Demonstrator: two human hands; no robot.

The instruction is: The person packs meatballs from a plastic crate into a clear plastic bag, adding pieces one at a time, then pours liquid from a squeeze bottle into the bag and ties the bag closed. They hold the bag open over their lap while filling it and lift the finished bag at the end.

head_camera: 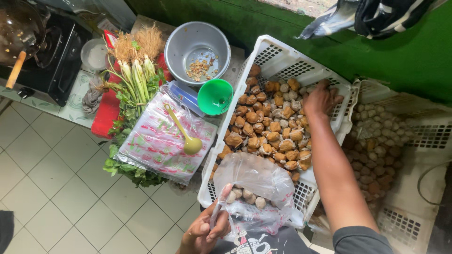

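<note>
Over a tiled kitchen floor (61, 188), my right hand (320, 99) closes on light, crumbly fried pieces (263, 131) at one o'clock in the stiff white basket (282, 56), while my left hand (205, 230) pinches open the limp, slippery plastic bag (254, 181) at six o'clock by its rim, the best hold.
</note>
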